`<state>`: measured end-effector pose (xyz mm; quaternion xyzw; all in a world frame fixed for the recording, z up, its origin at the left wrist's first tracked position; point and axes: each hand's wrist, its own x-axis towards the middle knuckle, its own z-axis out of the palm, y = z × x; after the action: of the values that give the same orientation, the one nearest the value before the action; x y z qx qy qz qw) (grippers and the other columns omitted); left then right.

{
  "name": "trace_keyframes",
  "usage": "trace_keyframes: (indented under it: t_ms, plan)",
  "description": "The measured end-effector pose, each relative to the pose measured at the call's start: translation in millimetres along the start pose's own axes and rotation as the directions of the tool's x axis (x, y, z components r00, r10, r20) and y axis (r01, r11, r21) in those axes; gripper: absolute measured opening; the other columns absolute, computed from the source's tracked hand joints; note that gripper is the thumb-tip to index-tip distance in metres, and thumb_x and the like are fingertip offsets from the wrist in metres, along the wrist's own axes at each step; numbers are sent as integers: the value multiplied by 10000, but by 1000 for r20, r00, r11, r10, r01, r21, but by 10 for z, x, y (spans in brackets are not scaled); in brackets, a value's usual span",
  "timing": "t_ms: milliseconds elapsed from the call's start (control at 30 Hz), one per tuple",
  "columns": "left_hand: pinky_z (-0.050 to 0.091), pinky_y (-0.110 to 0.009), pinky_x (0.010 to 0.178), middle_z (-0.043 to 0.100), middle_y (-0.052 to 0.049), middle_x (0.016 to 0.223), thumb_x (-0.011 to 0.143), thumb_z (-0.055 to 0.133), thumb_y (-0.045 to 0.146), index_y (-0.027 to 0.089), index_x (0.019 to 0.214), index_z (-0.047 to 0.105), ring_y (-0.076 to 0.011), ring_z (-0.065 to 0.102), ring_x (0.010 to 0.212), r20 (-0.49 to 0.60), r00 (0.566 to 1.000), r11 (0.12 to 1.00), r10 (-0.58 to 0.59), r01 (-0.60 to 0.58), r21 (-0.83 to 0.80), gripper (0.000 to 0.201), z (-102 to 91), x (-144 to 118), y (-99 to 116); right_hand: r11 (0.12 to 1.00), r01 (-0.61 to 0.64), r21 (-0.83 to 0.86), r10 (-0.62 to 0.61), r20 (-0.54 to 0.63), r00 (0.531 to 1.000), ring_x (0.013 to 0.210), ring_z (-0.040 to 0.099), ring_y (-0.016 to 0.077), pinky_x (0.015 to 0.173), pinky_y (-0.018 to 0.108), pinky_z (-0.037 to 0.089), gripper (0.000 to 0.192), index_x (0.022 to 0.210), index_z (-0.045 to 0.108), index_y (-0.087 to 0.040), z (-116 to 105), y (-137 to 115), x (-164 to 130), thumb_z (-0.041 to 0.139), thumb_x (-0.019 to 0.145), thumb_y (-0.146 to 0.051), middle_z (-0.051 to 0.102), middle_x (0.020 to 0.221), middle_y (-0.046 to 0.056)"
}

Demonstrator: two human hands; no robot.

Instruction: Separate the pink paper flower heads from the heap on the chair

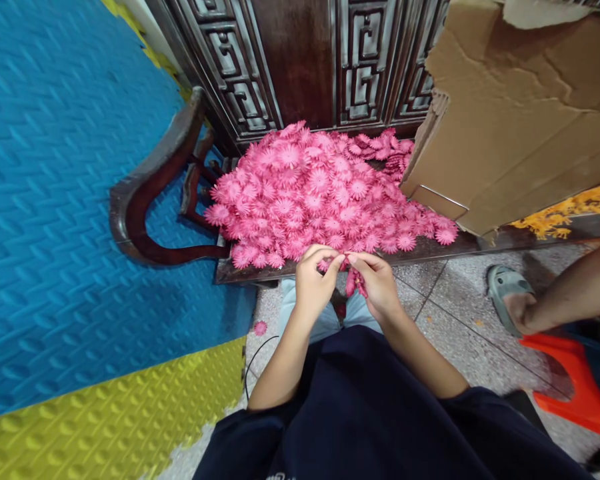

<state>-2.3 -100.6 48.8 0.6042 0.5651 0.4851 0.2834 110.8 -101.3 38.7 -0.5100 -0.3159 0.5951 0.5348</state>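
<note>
No legible writing is seen. A few pink fabric flowers are pinched between the closed left hand and right hand, at the bench edge. Beyond, a frilly flower heap is spread on the dark carved wooden bench, beside torn corrugated cardboard.

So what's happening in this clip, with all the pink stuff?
A seated person works at the front edge of a dark wooden chair seat heaped with a pile of pink fabric flowers. Both hands meet just in front of the pile: the left hand and right hand pinch a small bunch of pink flower pieces between the fingertips. A torn cardboard box stands to the right of the pile. One stray flower lies on the floor, and another person's sandalled foot shows at right.
</note>
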Motion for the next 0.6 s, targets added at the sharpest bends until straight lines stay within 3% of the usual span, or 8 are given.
trace_keyframes:
  t_ms: [233,400,500,600]
  plan:
    - [428,-258,725,600,-26,784,806,537,244,175,722,591,-134,550,773,27,1000,1000,-10,11,-26,121,-21,-20,4,1000,25,6,-25,-6,1000,475,495,79,495,228,417,153,643,663,-185,7,23,-9,671,647,-338,568,533,-42]
    - [404,-249,704,551,-19,761,824,500,239,171,725,544,-127,512,741,47,999,996,-13,17,-85,128,-17,-40,15,997,23,80,-16,-84,996,554,528,68,557,193,428,77,616,653,-182,16,27,13,669,623,-257,598,590,-35]
    - [382,-238,672,512,-13,752,837,484,271,172,736,505,-119,481,719,-12,999,988,-36,34,-148,143,6,-71,-52,984,-38,177,59,-114,992,509,512,55,508,173,408,98,606,623,-175,-8,22,47,671,598,-260,582,561,-44]
    - [362,-222,611,485,0,728,848,465,330,174,770,491,-101,455,657,-181,978,966,-101,53,-254,177,3,-18,-212,971,-23,237,64,-165,984,420,429,33,416,156,338,148,564,557,-175,-78,4,103,658,607,-273,499,489,-76]
